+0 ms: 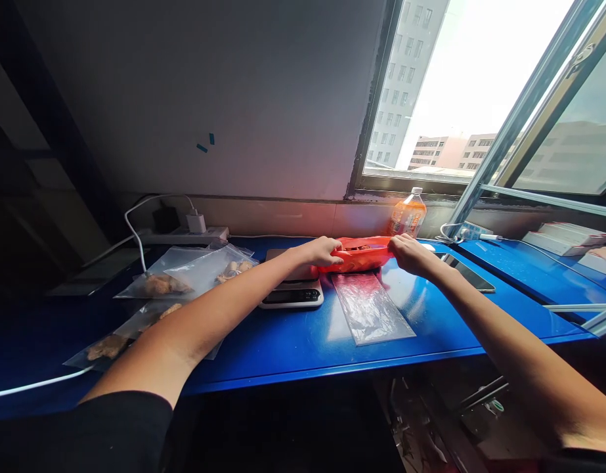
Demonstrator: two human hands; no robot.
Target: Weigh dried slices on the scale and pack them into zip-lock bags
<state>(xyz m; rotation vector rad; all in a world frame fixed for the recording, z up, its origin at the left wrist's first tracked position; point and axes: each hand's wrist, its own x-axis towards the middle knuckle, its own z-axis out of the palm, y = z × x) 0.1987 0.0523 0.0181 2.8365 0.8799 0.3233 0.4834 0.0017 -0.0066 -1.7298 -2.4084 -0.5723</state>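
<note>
A red plastic bag (pixel 354 261) is stretched between my two hands, its mouth partly open with brownish contents just showing inside. My left hand (pixel 323 251) grips its left edge, over the right side of a digital kitchen scale (pixel 293 297). At the bag's right edge, my right hand (pixel 408 253) has its fingers closed on the plastic. Below the bag, a flat clear plastic bag (pixel 374 312) lies on the blue table (pixel 293 348). Clear zip bags (pixel 184 272) holding light-brown lumpy pieces lie left of the scale, partly hidden by my left forearm.
An orange drink bottle (pixel 408 211) stands behind the red bag by the window. A dark phone (pixel 465 272) lies to the right. Farther right are a metal frame (pixel 524 131) and white boxes (pixel 568 238). A power strip (pixel 209 234) with a white charger sits back left.
</note>
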